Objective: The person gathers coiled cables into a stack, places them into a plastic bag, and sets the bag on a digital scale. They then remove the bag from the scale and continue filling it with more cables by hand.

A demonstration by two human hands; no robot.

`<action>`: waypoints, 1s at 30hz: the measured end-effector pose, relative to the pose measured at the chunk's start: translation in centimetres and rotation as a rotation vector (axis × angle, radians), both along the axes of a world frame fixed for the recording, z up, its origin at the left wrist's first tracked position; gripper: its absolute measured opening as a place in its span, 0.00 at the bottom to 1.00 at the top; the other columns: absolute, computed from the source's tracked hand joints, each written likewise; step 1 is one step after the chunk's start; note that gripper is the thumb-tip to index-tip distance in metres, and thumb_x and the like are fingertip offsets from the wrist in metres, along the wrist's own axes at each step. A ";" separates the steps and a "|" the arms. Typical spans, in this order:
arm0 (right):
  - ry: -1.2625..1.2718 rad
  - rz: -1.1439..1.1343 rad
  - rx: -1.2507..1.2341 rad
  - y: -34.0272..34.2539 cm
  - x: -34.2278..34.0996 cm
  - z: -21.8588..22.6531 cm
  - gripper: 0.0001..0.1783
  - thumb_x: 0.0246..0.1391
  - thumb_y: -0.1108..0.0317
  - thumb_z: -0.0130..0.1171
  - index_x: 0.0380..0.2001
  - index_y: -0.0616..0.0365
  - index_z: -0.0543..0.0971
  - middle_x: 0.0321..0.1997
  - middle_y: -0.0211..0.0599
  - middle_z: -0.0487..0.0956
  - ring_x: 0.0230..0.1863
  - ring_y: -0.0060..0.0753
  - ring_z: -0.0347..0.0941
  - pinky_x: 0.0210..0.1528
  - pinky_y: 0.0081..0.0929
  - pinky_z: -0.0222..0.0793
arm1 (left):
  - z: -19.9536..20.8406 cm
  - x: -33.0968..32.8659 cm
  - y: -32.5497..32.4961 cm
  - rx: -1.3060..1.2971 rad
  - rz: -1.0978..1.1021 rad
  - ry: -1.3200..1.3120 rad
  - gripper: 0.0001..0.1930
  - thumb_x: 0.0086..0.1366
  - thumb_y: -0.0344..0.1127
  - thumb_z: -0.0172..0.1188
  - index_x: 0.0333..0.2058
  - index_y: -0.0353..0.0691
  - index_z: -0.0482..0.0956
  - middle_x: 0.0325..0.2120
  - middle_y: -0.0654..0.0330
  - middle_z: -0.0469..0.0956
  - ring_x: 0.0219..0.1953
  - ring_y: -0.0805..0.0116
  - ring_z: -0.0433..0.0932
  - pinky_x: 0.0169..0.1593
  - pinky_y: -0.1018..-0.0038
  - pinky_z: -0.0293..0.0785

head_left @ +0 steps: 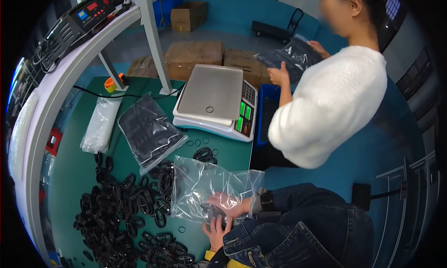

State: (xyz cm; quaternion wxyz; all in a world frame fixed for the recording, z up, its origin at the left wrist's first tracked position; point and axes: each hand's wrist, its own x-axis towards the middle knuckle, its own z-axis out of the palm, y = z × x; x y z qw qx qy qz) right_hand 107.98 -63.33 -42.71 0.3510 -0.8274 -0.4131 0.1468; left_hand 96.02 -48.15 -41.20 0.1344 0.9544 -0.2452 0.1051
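My right hand (231, 204) is inside a clear plastic bag (191, 182) lying on the green table. Its fingers curl over a small dark bundle (216, 214), whose kind I cannot make out through the film. Just below, my left hand (215, 233) touches the bag's near edge and the bundle with fingers spread. Left of the bag spreads a big pile of black looped bands (111, 212). A smaller clump of black rings (205, 154) lies beyond the bag, beside a few thin loose rings (190, 142).
A scale (212, 93) with one small ring stands at the back. Left of it are a filled bag (151, 130) and clear bags (101, 121). A shelf post (153, 40) rises behind. At right a co-worker (330, 100) holds a dark filled bag (295, 56) over a blue bin (264, 112).
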 end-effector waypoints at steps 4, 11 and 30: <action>-0.028 -0.033 -0.006 0.9 -1.3 -0.7 0.46 0.34 0.58 0.65 0.57 0.64 0.58 0.57 0.56 0.61 0.58 0.57 0.56 0.60 0.45 0.51 | 1.1 0.7 0.1 -0.099 0.153 -0.091 0.19 0.53 0.41 0.52 0.46 0.54 0.75 0.41 0.61 0.70 0.45 0.63 0.69 0.49 0.51 0.57; 0.082 -0.029 -0.027 1.6 -2.7 0.6 0.47 0.32 0.60 0.66 0.57 0.60 0.58 0.57 0.54 0.61 0.56 0.57 0.59 0.60 0.44 0.54 | -0.1 -1.2 0.9 -0.299 -0.082 -0.134 0.16 0.51 0.35 0.53 0.40 0.44 0.75 0.34 0.62 0.72 0.37 0.65 0.72 0.43 0.65 0.64; -0.326 0.050 0.158 7.0 -1.8 0.0 0.53 0.24 0.62 0.72 0.57 0.62 0.58 0.56 0.51 0.62 0.57 0.53 0.59 0.58 0.42 0.57 | 6.1 -1.8 2.3 -0.141 0.429 -0.009 0.33 0.47 0.50 0.65 0.50 0.39 0.70 0.50 0.50 0.67 0.56 0.51 0.63 0.57 0.51 0.54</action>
